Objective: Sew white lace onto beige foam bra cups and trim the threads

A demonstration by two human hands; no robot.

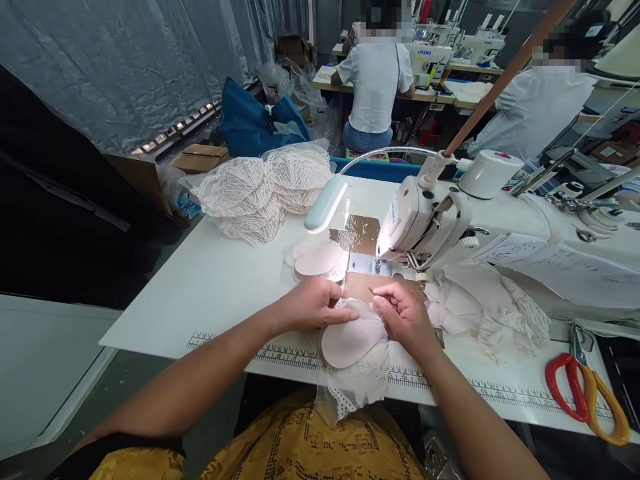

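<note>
My left hand (313, 303) and my right hand (403, 313) both pinch a pale pink padded cup with a lace piece (353, 347) at the near edge of the white sewing table (210, 280). The lace hangs over the table edge toward my lap. My fingers are closed on the top rim of the piece, a thin tool or needle tip showing by my right thumb. Just beyond lies a second pink cup (317, 260) near the needle plate of the white sewing machine (450, 227).
A heap of white lace cups (260, 190) sits at the table's far left. More pink and lace pieces (480, 307) lie under the machine arm. Red and yellow scissors (585, 387) rest at right. A gooseneck lamp (325, 203) hangs over the work. Two people sew at far tables.
</note>
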